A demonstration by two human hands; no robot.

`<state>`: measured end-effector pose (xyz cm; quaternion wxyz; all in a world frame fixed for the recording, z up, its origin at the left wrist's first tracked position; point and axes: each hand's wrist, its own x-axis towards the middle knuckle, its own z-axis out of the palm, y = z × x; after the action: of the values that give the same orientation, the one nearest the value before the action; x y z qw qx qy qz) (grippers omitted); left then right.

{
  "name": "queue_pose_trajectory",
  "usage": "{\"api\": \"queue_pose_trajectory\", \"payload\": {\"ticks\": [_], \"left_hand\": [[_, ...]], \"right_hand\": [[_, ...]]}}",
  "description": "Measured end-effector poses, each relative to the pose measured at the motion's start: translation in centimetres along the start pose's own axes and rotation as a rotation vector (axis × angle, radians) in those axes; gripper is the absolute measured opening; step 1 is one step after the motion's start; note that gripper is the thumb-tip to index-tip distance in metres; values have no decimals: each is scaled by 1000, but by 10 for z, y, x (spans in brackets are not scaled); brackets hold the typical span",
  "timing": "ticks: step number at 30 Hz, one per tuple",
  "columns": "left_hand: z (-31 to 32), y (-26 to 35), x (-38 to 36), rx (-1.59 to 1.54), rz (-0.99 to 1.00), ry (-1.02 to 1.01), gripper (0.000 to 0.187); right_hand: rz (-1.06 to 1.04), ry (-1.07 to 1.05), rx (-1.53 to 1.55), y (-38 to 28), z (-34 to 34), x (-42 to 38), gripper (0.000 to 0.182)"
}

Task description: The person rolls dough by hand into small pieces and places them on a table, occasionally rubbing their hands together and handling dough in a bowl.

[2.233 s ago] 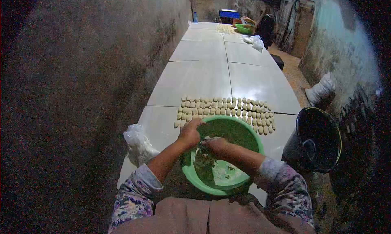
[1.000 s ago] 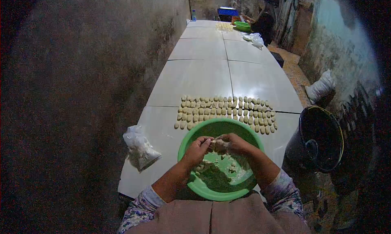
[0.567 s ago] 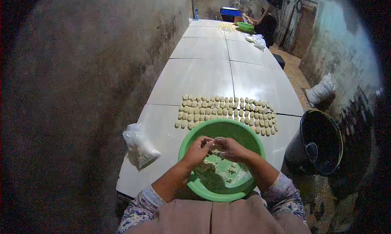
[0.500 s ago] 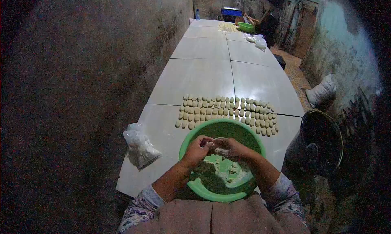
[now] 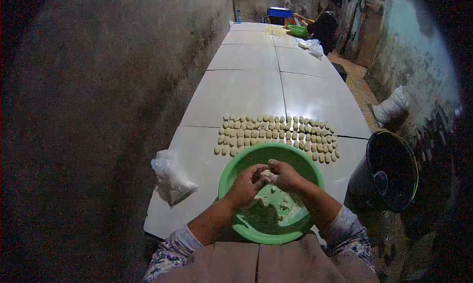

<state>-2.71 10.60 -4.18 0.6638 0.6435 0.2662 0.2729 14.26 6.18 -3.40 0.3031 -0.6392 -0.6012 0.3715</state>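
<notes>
Both my hands are over a green plastic basin (image 5: 227,177) on the near end of the table. My left hand (image 5: 246,187) is curled around a small pale lump of dough (image 5: 267,174). My right hand (image 5: 289,177) meets it from the other side, its bent fingers on the same lump. Whitish flour and crumbs of dough (image 5: 281,202) lie on the basin's bottom. Just beyond the basin, small oval dough pieces (image 5: 268,134) stand in several rows on the table. The fingertips are partly hidden.
A clear bag of white powder (image 5: 172,179) lies on the table's left. A dark bucket (image 5: 384,172) stands to the right. Along the white table (image 5: 241,93), a person (image 5: 324,29) sits at the far end by another green basin (image 5: 297,30). A white sack (image 5: 390,106) leans against the right wall.
My hands have shifted a little and turned, and more of the pale lump shows between them. At the far end the other person's arm has lifted toward the blue crate.
</notes>
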Motion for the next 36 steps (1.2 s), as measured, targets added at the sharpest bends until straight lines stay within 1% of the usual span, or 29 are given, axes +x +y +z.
{"api": "queue_pose_trajectory", "payload": {"ticks": [2, 3, 4, 6, 7, 8, 10, 11, 12, 13, 14, 15, 16, 18, 19, 20, 22, 23, 24, 26, 27, 28, 30, 31, 32, 34, 35, 36], "left_hand": [[9, -7, -4, 317, 178, 185, 36], [6, -8, -3, 369, 85, 173, 42], [4, -9, -2, 367, 83, 174, 42], [1, -9, 0, 402, 12, -47, 39], [8, 26, -12, 468, -53, -32, 35], [8, 25, -11, 470, -53, -30, 35], [8, 21, -8, 558, -73, 3, 34], [6, 18, -8, 605, -101, -3, 33], [4, 14, -7, 607, -100, -4, 33], [3, 7, -6, 603, -97, 9, 31], [2, -1, -5, 599, -93, 21, 30], [0, -14, -2, 572, -31, 8, 27], [0, -19, -1, 572, -32, 6, 27], [-3, -28, 0, 659, -22, 14, 25], [-5, -21, 2, 684, -95, -71, 26], [-4, -14, 1, 685, -96, -71, 26], [-1, 0, -4, 181, 74, -147, 26], [-7, -1, 1, -120, -116, -244, 32], [-9, -3, 1, -118, -115, -246, 32], [-9, -3, -4, -248, -107, -256, 46], [-11, -18, 3, -149, 1, -330, 56], [-11, -17, 3, -149, 1, -329, 56], [-11, -13, 0, 0, -52, -234, 53], [-12, -10, -2, 90, -4, -193, 48], [-11, -12, -1, 91, -3, -190, 48], [-7, -13, 2, 153, 46, -27, 40], [-8, -9, 2, 173, -25, -39, 32], [-7, -5, 0, 172, -26, -39, 32]], "right_hand": [[-19, 4, -58, -12, -4, -5, 35], [-50, 11, 53, 1, 3, -1, 37], [-48, 10, 52, 8, 5, 1, 37], [-56, 16, 57, 17, 6, 5, 34], [-53, -15, 231, 16, 9, 6, 32], [-56, -16, 232, 10, 6, 5, 32], [160, -102, 521, -2, -8, 2, 31], [127, -174, 492, 4, -11, 4, 29], [125, -173, 493, 9, -8, 6, 29], [39, -72, 342, 15, -5, 6, 28], [-46, 27, 190, 3, -5, 3, 29], [-6, -30, 317, -9, -12, -6, 29], [-5, -28, 319, -8, -12, -7, 29], [-221, -164, 276, -5, -10, -6, 27], [-216, -137, 221, 2, -4, -2, 29], [-216, -137, 222, 9, -1, 1, 29], [-409, 16, 103, 19, 1, 4, 29], [-264, -18, 99, -9, -9, -7, 26], [-265, -15, 99, -17, -10, -11, 26], [-279, 91, -135, -27, -9, -16, 20], [-271, 124, -208, -36, -8, -19, 16], [-271, 123, -208, -33, -6, -18, 16], [-288, 75, -218, -28, -2, -16, 21], [-224, -91, -13, -42, -10, -20, 27], [-227, -94, -13, -39, -10, -19, 27], [-301, -131, 108, -25, -11, -16, 36], [-337, -150, 169, -22, -11, -16, 41], [-336, -151, 169, -21, -11, -15, 41]]}}
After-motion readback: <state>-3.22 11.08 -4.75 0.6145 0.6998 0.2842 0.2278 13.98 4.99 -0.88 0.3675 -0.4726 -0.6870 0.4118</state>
